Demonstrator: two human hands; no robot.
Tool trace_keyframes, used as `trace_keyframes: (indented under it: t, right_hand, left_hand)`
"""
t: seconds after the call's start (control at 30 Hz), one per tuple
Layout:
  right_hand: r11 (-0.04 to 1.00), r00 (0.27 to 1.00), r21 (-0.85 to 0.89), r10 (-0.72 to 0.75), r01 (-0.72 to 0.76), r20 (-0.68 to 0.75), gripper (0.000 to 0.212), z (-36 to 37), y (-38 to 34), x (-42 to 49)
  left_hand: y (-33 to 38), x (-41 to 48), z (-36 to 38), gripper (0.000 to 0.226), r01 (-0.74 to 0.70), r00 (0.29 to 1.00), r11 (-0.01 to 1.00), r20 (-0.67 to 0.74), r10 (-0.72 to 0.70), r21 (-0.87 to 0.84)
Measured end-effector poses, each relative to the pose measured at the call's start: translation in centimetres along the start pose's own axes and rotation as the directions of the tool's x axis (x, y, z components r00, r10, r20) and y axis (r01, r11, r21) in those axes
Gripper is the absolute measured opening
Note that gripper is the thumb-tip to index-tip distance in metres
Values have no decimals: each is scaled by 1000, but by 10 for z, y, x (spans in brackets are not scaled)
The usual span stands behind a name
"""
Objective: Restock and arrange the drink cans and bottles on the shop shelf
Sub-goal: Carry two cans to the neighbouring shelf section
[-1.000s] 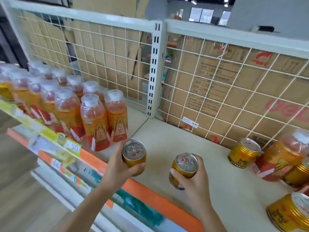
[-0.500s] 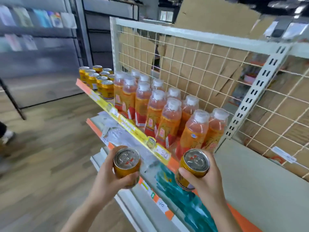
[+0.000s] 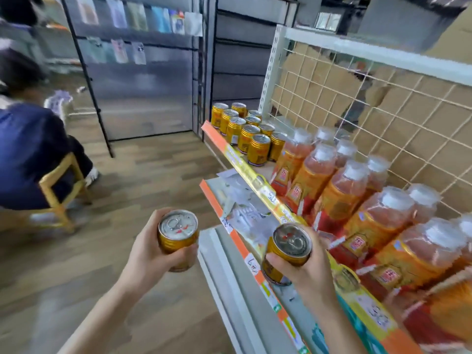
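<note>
This is a shop. A white shelf with a wire-grid back carries rows of gold cans and orange drink bottles, with price tags clipped along its front edge. Packets hang on a rack opposite.

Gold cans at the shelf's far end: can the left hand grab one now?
Probably not: the left hand holds a can, and the gold cans stand far beyond it.

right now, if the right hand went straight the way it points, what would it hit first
Likely the yellow price strip just ahead; the right hand, gripping a can, points along it toward the far cans. Depth unclear.
</note>
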State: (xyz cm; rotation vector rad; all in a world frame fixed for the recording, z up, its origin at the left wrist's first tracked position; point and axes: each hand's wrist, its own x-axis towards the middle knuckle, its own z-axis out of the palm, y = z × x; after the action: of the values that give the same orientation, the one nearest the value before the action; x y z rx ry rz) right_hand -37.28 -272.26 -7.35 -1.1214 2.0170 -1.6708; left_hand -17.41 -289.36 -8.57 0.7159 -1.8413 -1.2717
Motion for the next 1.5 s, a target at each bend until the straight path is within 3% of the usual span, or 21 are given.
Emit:
trace_keyframes:
  t: [0.2,0.33,0.47,0.73,0.9,1.03,1.13,1.23,1.4,1.5]
  right_hand:
    - [999,998,35,-38,37,52,65,45,13,86]
    - [996,994,48,-76,73,78,78,65,19,152]
    - [991,990,75,-117,111,84,62,81,16,212]
    - [986,990,104,-132,127,42,59,100,4,291]
    - [990,997,117,-76,74,9,65,109,-5,331]
    - [995,992,70,-58,66,-116,71,123,-6,367]
    - [996,972,25,-73,80,-224,63,136,-9,398]
    - [994,943,-43,-106,97,-316,52,146,-17,425]
    - [990,903,-138,-70,13,-423,64,148,-22,459]
    - [977,864,-208,-67,-44,-499,57,139,-20,476]
  left_hand:
    - [-31,64,-28,56,-2,993,997,-114,12,83]
    - [-47,125,-42,60,1,985,996,-175,14,89]
    - [-52,185,-52,63,-23,976,993,-211,47,115]
    - [-67,282,-71,62,-47,969,988,-234,81,147]
    - [-81,358,-76,59,-87,986,986,-130,106,144]
    - [-95,434,-70,59,-122,992,992,-30,123,37]
    - [-97,493,-62,61,-174,981,983,78,178,-55]
    - [-93,545,-49,63,-224,949,964,192,250,-145]
    - [-81,604,-15,68,-276,861,925,359,359,-261]
    - [-80,630,13,75,-251,823,910,421,380,-331]
